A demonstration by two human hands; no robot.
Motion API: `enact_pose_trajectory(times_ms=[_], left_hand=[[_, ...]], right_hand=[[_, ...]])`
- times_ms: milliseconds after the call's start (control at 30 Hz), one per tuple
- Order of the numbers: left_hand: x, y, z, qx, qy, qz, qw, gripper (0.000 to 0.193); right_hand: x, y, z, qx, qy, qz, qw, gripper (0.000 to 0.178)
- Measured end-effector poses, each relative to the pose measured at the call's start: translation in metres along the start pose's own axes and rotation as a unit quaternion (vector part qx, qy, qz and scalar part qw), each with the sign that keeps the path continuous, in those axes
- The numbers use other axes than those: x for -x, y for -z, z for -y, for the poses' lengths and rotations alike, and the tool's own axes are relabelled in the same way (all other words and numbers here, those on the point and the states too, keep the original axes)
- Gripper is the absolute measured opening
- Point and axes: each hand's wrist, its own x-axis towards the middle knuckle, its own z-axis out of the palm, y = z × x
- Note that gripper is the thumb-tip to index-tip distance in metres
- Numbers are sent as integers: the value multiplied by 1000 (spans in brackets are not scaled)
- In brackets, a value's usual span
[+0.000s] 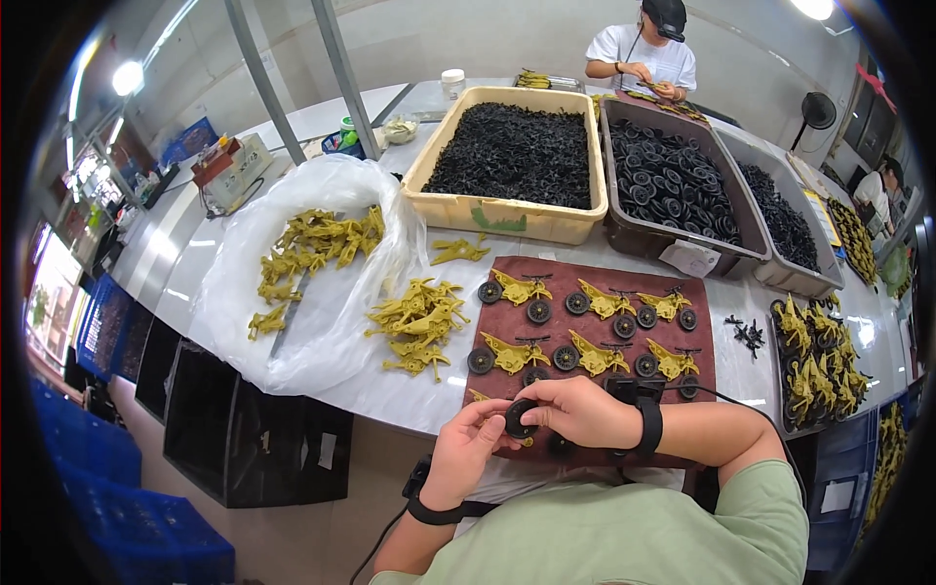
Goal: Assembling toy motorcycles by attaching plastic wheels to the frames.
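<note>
Over the near edge of a dark red mat, both my hands meet around a black toy wheel. My left hand is closed on the wheel's left side, fingers and thumb pinching it. My right hand closes on it from the right. Bits of yellow plastic show beside my fingers; whether they are held or lie on the mat, I cannot tell. Yellow toy motorcycles with black wheels and handlebars lie in rows on the mat, the nearest row partly hidden by my hands and arm.
Loose yellow motorcycle bodies lie left of the mat, beside a plastic bag of more. Behind stand a cream bin of small black parts and a brown bin of wheels. A tray of motorcycles is at right. A person works opposite.
</note>
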Motion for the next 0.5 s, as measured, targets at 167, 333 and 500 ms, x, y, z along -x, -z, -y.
enact_pose_trajectory(times_ms=[167,333,500], left_hand=[[8,-1,-3,48,12,-6,999,30],[8,23,-6,-128,-83,-121,981,25],[11,46,-7,-260,-107,-200,938,22]], right_hand=[[1,-7,10,-22,-49,-23,998,17],[-1,2,-9,110,114,-69,985,17],[13,-2,-9,163,13,43,986,17]])
